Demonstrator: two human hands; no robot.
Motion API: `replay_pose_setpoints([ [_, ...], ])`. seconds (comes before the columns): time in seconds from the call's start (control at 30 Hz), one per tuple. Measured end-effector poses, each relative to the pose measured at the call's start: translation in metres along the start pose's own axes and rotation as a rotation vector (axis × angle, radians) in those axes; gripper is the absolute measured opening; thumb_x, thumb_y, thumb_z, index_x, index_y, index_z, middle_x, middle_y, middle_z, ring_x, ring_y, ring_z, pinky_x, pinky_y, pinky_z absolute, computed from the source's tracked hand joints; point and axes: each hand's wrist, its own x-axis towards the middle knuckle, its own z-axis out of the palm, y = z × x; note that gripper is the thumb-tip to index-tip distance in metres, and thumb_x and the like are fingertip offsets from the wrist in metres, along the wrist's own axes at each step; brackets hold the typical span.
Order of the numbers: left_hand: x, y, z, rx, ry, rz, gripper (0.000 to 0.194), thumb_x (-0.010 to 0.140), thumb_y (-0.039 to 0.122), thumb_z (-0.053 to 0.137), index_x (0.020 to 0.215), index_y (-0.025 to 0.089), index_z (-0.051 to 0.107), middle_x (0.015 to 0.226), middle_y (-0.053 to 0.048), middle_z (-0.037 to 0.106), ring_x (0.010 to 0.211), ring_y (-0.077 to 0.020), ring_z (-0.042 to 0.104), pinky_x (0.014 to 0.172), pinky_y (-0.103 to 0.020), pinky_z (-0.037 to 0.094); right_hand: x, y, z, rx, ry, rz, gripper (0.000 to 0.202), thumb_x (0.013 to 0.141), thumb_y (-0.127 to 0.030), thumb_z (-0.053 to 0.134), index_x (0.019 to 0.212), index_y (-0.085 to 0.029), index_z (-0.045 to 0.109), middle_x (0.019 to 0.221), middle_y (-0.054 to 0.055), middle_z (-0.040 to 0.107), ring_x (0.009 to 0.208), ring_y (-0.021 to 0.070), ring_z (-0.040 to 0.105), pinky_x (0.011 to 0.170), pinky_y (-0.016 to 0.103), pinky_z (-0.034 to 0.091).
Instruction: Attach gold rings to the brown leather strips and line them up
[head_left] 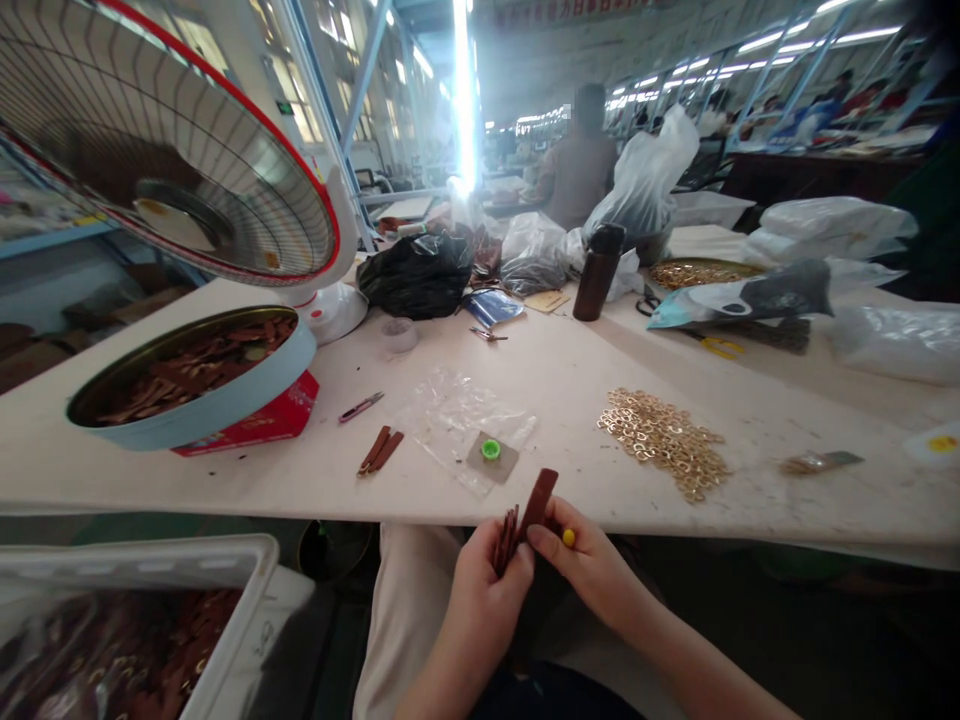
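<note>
My left hand (491, 575) is closed round several thin brown leather strips (507, 538), held on edge over my lap. Beside it, my right hand (581, 555) pinches a single brown leather strip (540, 497) that points up and away. Something small and yellow (569, 538) shows at the fingers of my right hand; its kind I cannot make out. On the table just ahead, a small grey square with a green round cap (490, 449) rests on a clear plastic bag (450, 410). To its left lie finished-looking leather tabs (380, 452) with gold rings at one end.
Gold metal rings (664, 440) are heaped at the right. A blue round tin (202, 400) of leather pieces leans on a red box (262, 425), below a fan (187, 150). Thread snips (361, 407), a dark bottle (599, 272) and a black bag (416, 275) stand around; a white crate (259, 570) is lower left.
</note>
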Motion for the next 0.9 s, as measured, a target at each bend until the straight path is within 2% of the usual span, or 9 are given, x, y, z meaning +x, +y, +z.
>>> replay_pose_setpoints([
  [0.13, 0.004, -0.004, -0.003, 0.048, 0.012, -0.022, 0.008, 0.077, 0.023, 0.050, 0.076, 0.016, 0.054, 0.064, 0.002, 0.046, 0.061, -0.0136, 0.043, 0.058, -0.025, 0.037, 0.004, 0.003, 0.000, -0.119, 0.005, -0.110, 0.017, 0.085, -0.035, 0.052, 0.086, -0.020, 0.060, 0.080, 0.002, 0.063, 0.076, 0.0187, 0.056, 0.071, 0.029, 0.044],
  [0.27, 0.009, -0.006, -0.004, -0.024, -0.010, -0.114, 0.016, 0.077, 0.031, 0.051, 0.078, 0.015, 0.054, 0.057, 0.005, 0.040, 0.050, -0.0105, 0.035, 0.047, -0.023, 0.031, 0.009, 0.007, 0.003, -0.083, 0.041, -0.113, 0.017, 0.085, -0.033, 0.051, 0.086, -0.019, 0.060, 0.080, 0.002, 0.063, 0.075, 0.0185, 0.057, 0.071, 0.028, 0.044],
  [0.43, 0.016, -0.005, -0.006, -0.065, 0.031, -0.097, 0.014, 0.074, 0.029, 0.055, 0.076, 0.015, 0.058, 0.058, 0.004, 0.043, 0.051, -0.0103, 0.035, 0.049, -0.023, 0.031, 0.015, 0.004, 0.010, 0.130, 0.042, 0.046, 0.020, 0.081, -0.039, 0.057, 0.085, -0.019, 0.061, 0.073, 0.000, 0.060, 0.068, 0.0158, 0.053, 0.071, 0.028, 0.044],
  [0.53, 0.021, -0.005, -0.006, -0.137, 0.021, -0.126, 0.014, 0.072, 0.029, 0.057, 0.076, 0.015, 0.059, 0.057, 0.004, 0.044, 0.050, -0.0098, 0.034, 0.049, -0.022, 0.030, 0.020, 0.002, 0.012, 0.226, 0.051, 0.181, 0.027, 0.077, -0.045, 0.061, 0.084, -0.019, 0.059, 0.063, -0.003, 0.051, 0.051, 0.0104, 0.041, 0.055, 0.023, 0.041],
  [0.6, 0.024, -0.005, -0.007, -0.184, 0.009, -0.165, 0.016, 0.071, 0.029, 0.057, 0.078, 0.015, 0.059, 0.056, 0.005, 0.044, 0.049, -0.0095, 0.034, 0.049, -0.022, 0.030, 0.024, 0.001, 0.009, 0.176, 0.053, 0.222, 0.032, 0.077, -0.050, 0.059, 0.077, -0.018, 0.056, 0.057, -0.005, 0.045, 0.046, 0.0091, 0.034, 0.046, 0.022, 0.034],
  [0.7, 0.032, -0.006, -0.010, -0.239, 0.052, -0.241, 0.022, 0.069, 0.032, 0.061, 0.081, 0.014, 0.059, 0.054, 0.005, 0.044, 0.047, -0.0087, 0.033, 0.047, -0.021, 0.028, 0.033, 0.002, -0.007, 0.001, 0.151, 0.132, 0.039, 0.081, -0.056, 0.050, 0.070, -0.019, 0.054, 0.055, -0.004, 0.043, 0.051, 0.0117, 0.040, 0.049, 0.024, 0.036],
  [0.8, 0.042, -0.007, -0.018, -0.260, 0.124, -0.293, 0.024, 0.064, 0.035, 0.065, 0.072, 0.014, 0.057, 0.048, 0.006, 0.044, 0.044, -0.0078, 0.033, 0.045, -0.021, 0.025, 0.047, 0.001, -0.027, -0.162, 0.317, -0.007, 0.041, 0.086, -0.056, 0.042, 0.074, -0.020, 0.056, 0.063, 0.000, 0.052, 0.063, 0.0158, 0.048, 0.059, 0.027, 0.040],
  [0.9, 0.054, -0.011, -0.028, -0.276, 0.222, -0.295, 0.024, 0.064, 0.036, 0.066, 0.067, 0.014, 0.055, 0.046, 0.006, 0.044, 0.042, -0.0069, 0.033, 0.043, -0.020, 0.023, 0.067, -0.001, -0.037, -0.206, 0.403, -0.059, 0.042, 0.089, -0.053, 0.037, 0.070, -0.020, 0.054, 0.061, 0.000, 0.053, 0.059, 0.0147, 0.047, 0.055, 0.026, 0.037],
])
